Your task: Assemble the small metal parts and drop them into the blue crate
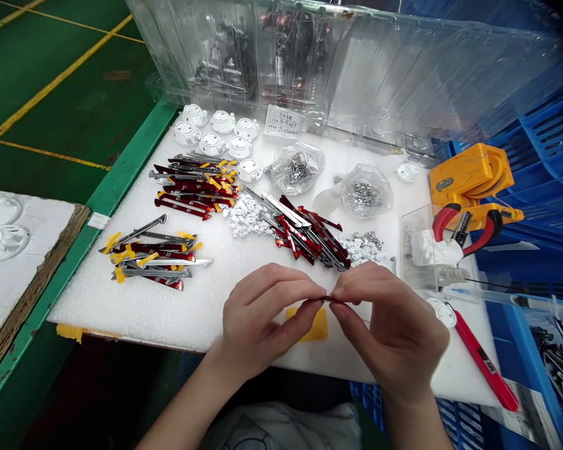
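Observation:
My left hand [263, 315] and my right hand [387, 325] meet over the near edge of a white foam pad [141, 300]. Together their fingertips pinch a small dark metal piece [329, 299]; most of it is hidden by the fingers. A yellow film scrap [319, 326] lies on the foam just under my hands. Beyond them sits a pile of red and silver blade-shaped parts [304, 231] without tape. Two more piles with yellow tape tabs lie at the left [152, 259] and farther back [197, 184].
White round caps [216, 131], small white bits [246, 215] and bags of screws [366, 195] lie farther back. A red-handled tool [483, 362], red pliers [466, 226] in a clear box and an orange dispenser [471, 178] stand at right. Clear blister trays [356, 69] line the back; blue crates [553, 144] are at right.

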Demonstrator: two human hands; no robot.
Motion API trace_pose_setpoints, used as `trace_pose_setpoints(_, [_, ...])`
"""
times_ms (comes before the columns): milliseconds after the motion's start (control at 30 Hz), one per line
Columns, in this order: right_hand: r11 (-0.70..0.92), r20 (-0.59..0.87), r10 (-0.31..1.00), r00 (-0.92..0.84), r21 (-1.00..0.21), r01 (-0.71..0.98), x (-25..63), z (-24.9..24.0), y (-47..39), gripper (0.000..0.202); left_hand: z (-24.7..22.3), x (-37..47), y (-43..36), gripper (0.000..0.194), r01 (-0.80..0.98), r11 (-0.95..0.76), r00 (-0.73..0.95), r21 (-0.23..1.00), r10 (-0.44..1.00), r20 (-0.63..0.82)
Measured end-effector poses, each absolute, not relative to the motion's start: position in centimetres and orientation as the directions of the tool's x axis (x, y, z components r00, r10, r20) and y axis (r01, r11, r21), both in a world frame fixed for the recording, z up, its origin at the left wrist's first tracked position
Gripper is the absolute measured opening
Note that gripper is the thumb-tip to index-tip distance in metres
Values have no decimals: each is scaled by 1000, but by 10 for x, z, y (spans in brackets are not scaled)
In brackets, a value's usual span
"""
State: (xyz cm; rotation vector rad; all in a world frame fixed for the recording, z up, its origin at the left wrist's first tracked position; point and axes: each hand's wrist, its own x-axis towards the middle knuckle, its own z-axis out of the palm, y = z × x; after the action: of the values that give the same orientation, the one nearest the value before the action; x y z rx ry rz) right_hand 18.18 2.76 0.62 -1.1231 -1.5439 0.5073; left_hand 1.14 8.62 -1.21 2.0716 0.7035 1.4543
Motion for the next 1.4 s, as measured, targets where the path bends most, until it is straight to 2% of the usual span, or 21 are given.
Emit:
trace_pose_setpoints(200, [464,521,852,46,-793,393,182,6,29,32,-11,13,85,20,100,-715,306,692,684,662])
trace_pose_setpoints(500, [431,471,882,27,-829,357,182,6,27,28,-12,15,84,20,156,-716,302,680,690,658])
trace_pose_setpoints(800, [474,511,859,-30,-773,421,179,6,31,23,-13,14,85,21,182,-704,269,686,707,654])
trace_pose_setpoints(933, [418,500,859,112,-809,413,183,8,30,23,-14,14,87,24,163,-666,182,728,746,641])
trace_pose_setpoints(1067, [347,539,738,406,-819,457,197,13,17,17,-16,14,87,26,140,-642,131,754,766,629])
trace_pose_setpoints(1167, [203,556,667,496,-776,597,211,13,-8,14,-17,13,87,26,131,-646,136,752,763,632])
trace_pose_setpoints(1267, [50,533,742,407,-649,759,225,8,-37,13,-18,14,87,26,121,-650,133,751,760,636])
trace_pose_setpoints(1400, [-50,472,829,299,-472,880,234,3,-60,9,-16,14,87,26,125,-635,105,763,773,626])
